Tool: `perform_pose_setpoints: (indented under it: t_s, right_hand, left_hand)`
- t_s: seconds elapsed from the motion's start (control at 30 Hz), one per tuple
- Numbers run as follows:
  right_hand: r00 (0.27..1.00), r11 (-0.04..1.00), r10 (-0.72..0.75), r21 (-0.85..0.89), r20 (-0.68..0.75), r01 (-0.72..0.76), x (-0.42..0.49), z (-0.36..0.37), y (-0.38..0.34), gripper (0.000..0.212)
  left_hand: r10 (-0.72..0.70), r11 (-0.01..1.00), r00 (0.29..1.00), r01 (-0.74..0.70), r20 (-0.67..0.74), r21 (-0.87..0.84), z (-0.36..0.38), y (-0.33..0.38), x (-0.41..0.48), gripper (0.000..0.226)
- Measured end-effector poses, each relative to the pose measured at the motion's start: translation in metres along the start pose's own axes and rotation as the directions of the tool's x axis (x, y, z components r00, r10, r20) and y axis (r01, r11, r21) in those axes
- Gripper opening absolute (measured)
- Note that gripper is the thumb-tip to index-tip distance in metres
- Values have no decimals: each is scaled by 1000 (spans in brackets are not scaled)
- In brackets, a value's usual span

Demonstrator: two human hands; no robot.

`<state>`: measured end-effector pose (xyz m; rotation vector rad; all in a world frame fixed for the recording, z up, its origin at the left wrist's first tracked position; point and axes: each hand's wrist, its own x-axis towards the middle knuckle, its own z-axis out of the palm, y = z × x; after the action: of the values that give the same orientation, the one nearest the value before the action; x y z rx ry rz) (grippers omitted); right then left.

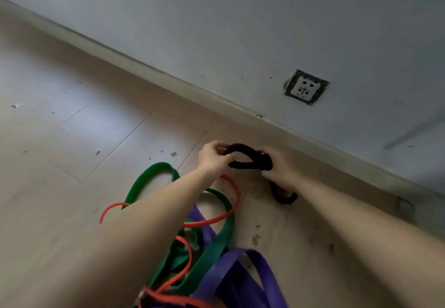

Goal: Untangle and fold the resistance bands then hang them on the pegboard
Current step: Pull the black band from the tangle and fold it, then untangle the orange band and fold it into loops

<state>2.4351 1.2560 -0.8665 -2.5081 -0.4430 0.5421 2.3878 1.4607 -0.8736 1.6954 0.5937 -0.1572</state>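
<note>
Both hands are out at the far side of the floor [72,115], close to the wall [240,18]. The left hand [215,157] pinches one end of the black band [243,148], with its fingers [216,144] curled on it. The right hand [280,170] grips the other end, with its fingers wrapped round the bunched part. Between the two hands the black band makes a small loop, held up in the air. A tail of it hangs down below the right hand in a curl. I cannot tell if the tail touches the floor.

Nearer, under and beside the left arm, lies a messy pile of other bands. The green band [144,180] is wide and makes big loops. The thin red band [237,194] winds over and under the green one. The purple band [240,271] is wide too and lies nearest of all. These three are mixed up together. The black tail hangs apart from them, to the right of the red loop.

The baseboard [144,66] runs on a slant from far left to near right, just behind the hands. A white wall socket [306,87] sits in the wall above and to the right of the hands. The pale floor spreads wide to the left, with small dark flecks on it. On the right, only a thin strip of floor shows between the right arm and the baseboard.
</note>
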Motion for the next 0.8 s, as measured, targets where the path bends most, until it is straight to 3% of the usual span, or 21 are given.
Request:
perform_pose_setpoints:
  t_s: [0.1, 0.33, 0.5, 0.63, 0.7, 0.8]
  right_hand:
    - [998, 999, -25, -42, -49, 23, 20, 11, 19, 44]
    - [987, 932, -132, -349, -88, 93, 36, 20, 30, 68]
    - [998, 820, -70, -569, 10, 63, 31, 18, 21, 85]
    - [998, 802, -45, -595, 33, 56, 24, 15, 6, 107]
    - [994, 806, -105, -585, 10, 91, 12, 17, -6, 104]
    - [963, 824, -243, -499, 112, 266, -12, 31, -25, 76]
  left_hand:
    - [80, 989, 995, -72, -58, 126, 12, -12, 29, 35]
    - [234, 829, 972, -205, 11, 520, 14, -28, 55, 40]
    - [214, 767, 960, -279, 179, 578, -21, -11, 36, 56]
    - [253, 750, 944, -330, 213, 572, -74, -7, -2, 33]
    - [262, 766, 948, -317, 179, 558, -101, -15, -26, 25]
    - [261, 748, 951, -309, 168, 587, -135, -38, -63, 18]
